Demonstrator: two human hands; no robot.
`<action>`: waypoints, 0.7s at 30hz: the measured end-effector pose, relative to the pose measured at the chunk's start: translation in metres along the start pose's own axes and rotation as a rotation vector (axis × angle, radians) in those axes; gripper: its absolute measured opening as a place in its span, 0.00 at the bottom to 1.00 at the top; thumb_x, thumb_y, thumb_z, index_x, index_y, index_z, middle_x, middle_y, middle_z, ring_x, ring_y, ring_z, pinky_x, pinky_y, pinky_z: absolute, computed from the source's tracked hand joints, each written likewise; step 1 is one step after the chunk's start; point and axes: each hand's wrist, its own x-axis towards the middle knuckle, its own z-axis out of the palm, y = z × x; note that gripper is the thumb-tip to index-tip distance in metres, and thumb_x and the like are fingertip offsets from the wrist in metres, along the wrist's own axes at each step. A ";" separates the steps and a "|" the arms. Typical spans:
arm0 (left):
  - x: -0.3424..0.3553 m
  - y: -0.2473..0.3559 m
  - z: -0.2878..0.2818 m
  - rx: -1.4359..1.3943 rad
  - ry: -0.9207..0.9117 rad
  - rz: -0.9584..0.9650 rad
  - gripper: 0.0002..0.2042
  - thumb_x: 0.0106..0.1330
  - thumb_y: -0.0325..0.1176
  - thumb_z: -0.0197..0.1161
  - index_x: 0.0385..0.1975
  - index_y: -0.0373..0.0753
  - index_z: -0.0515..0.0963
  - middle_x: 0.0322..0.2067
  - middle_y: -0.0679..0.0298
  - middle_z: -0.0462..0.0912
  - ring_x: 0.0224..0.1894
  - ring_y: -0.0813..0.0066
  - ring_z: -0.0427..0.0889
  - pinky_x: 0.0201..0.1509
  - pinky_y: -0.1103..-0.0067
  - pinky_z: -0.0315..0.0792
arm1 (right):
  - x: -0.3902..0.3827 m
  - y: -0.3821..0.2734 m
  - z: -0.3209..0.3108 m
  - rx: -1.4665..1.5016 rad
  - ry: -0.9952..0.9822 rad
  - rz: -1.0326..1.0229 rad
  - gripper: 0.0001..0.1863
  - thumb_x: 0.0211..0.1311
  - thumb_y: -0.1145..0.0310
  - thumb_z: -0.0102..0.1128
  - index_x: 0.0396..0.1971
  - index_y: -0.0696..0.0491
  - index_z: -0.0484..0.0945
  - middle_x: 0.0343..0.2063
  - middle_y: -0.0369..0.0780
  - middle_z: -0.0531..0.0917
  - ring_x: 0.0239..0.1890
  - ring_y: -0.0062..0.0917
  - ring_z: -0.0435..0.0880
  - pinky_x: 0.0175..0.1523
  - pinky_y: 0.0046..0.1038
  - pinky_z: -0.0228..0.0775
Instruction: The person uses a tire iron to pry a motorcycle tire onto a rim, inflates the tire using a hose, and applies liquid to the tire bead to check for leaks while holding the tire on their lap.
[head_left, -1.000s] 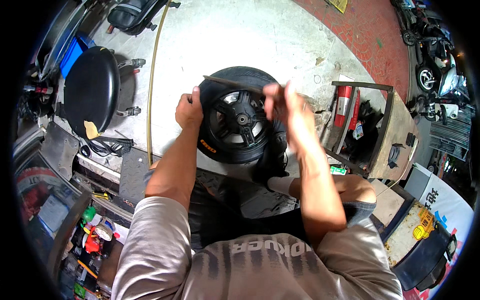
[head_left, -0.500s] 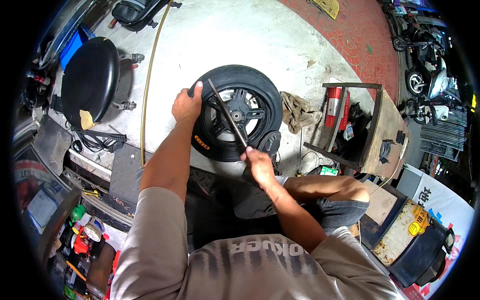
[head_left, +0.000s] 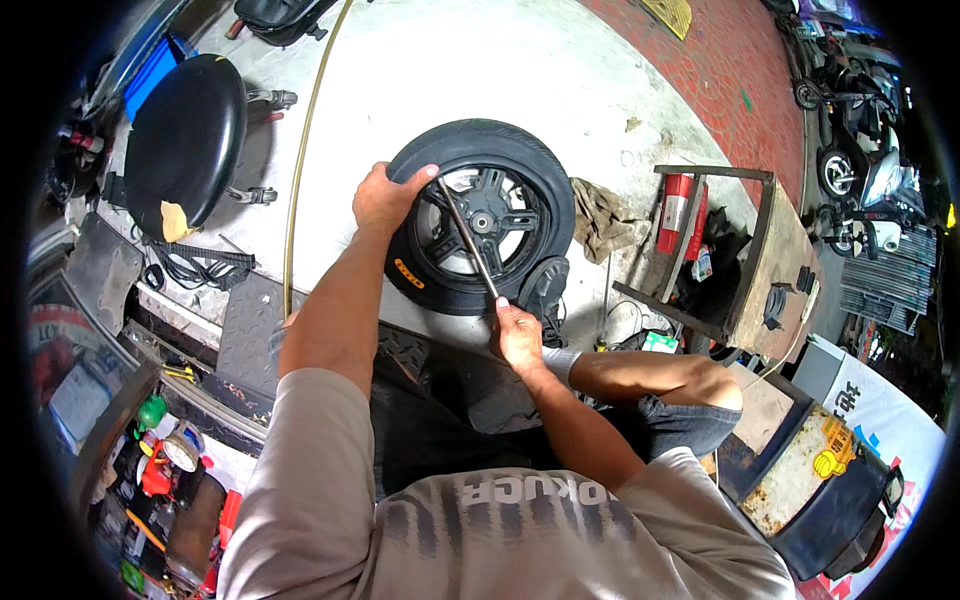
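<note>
A black scooter wheel (head_left: pixel 490 184) with its tyre (head_left: pixel 553 185) lies flat on the pale floor in front of me. A long metal tyre lever (head_left: pixel 467 237) slants across the wheel, its far tip at the rim's upper left edge. My right hand (head_left: pixel 519 338) is closed round the lever's near end. My left hand (head_left: pixel 388 198) grips the tyre's upper left side, the thumb stretched to the lever's tip; its other fingers are partly hidden. My shoe (head_left: pixel 545 284) is against the wheel's lower right side.
A round black stool (head_left: pixel 187 140) on castors stands left, beside a long yellowish hose (head_left: pixel 304 150). To the right are a crumpled brown rag (head_left: pixel 603 222) and an open wooden box (head_left: pixel 768 270) holding red items. Assorted tools (head_left: pixel 160 470) lie at lower left.
The lever's far tip now sits at the rim rather than out over the tyre. My left thumb has swung over to the tip. My right hand still holds the near end.
</note>
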 end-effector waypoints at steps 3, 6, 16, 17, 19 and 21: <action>-0.002 -0.001 -0.003 -0.015 0.021 0.043 0.44 0.48 0.74 0.75 0.48 0.35 0.83 0.44 0.50 0.90 0.51 0.55 0.89 0.57 0.65 0.81 | 0.009 -0.012 -0.005 -0.106 0.040 -0.074 0.34 0.76 0.39 0.53 0.28 0.59 0.81 0.23 0.53 0.81 0.30 0.51 0.83 0.41 0.45 0.73; -0.004 -0.002 -0.003 -0.035 0.017 0.075 0.44 0.48 0.72 0.77 0.50 0.34 0.83 0.45 0.51 0.90 0.50 0.56 0.90 0.57 0.66 0.81 | 0.021 -0.023 -0.009 -0.146 0.036 -0.103 0.32 0.75 0.40 0.56 0.28 0.59 0.80 0.23 0.54 0.82 0.30 0.54 0.84 0.40 0.46 0.74; -0.016 0.007 -0.011 -0.005 -0.009 0.032 0.45 0.51 0.72 0.75 0.56 0.35 0.81 0.45 0.53 0.90 0.50 0.57 0.89 0.57 0.67 0.81 | -0.063 -0.111 -0.081 0.336 -0.072 -0.505 0.17 0.62 0.79 0.62 0.52 0.60 0.82 0.35 0.37 0.83 0.35 0.20 0.80 0.44 0.22 0.73; -0.017 0.006 -0.011 0.009 0.003 0.029 0.45 0.51 0.72 0.75 0.56 0.35 0.80 0.45 0.53 0.90 0.51 0.57 0.89 0.57 0.67 0.81 | -0.059 -0.124 -0.080 0.217 0.061 -0.652 0.17 0.60 0.80 0.63 0.51 0.60 0.83 0.37 0.40 0.83 0.37 0.24 0.81 0.46 0.25 0.74; -0.016 0.007 -0.013 0.020 0.028 0.021 0.46 0.51 0.73 0.75 0.56 0.35 0.80 0.45 0.53 0.90 0.51 0.57 0.89 0.56 0.67 0.81 | -0.058 -0.158 -0.077 -0.024 0.332 -0.919 0.18 0.56 0.80 0.64 0.49 0.60 0.84 0.41 0.45 0.85 0.41 0.32 0.84 0.50 0.29 0.76; -0.018 0.009 -0.009 0.010 0.039 0.018 0.46 0.50 0.73 0.75 0.56 0.35 0.80 0.45 0.53 0.90 0.51 0.57 0.89 0.56 0.67 0.81 | -0.065 -0.187 -0.066 0.129 0.263 -0.916 0.16 0.53 0.81 0.66 0.45 0.61 0.86 0.40 0.48 0.85 0.40 0.39 0.84 0.48 0.33 0.77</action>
